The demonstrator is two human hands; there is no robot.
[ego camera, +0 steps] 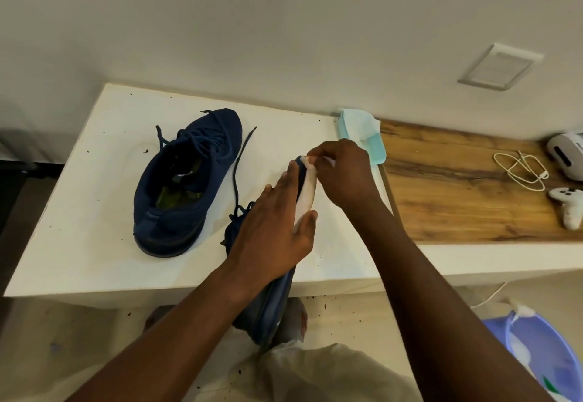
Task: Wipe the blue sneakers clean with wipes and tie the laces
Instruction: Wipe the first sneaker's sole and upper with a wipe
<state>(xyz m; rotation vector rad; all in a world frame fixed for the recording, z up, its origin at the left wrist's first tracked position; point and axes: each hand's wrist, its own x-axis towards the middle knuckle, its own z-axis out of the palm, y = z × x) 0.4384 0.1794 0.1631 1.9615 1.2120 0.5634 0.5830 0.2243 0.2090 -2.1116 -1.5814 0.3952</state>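
Gripping the sneaker (268, 304) with the left hand (277, 231), laying the fingers straight along the upper and hooking the thumb over the sole edge. Holding it tipped on its side across the table's (79, 244) near edge, toe pointing in over the table, heel hanging off the table toward the lap. Pinching a white wipe (307, 190) against the toe with the right hand (342, 174), bunching the fingertips tight on it and draping the rest down the sole toward the left thumb. Working with the lace (239, 165) untied and trailing over the table's middle. Working beside the second sneaker (186, 181), standing upright on the table's left half, apart from the hands, laces loose. Having a teal pack (362, 136) at the table's far right corner, a wood top (457, 187) adjoining the table's right side and carrying a white cable (520, 171) and a controller (568, 203), and a purple basin (542, 357) down below the table's right end.
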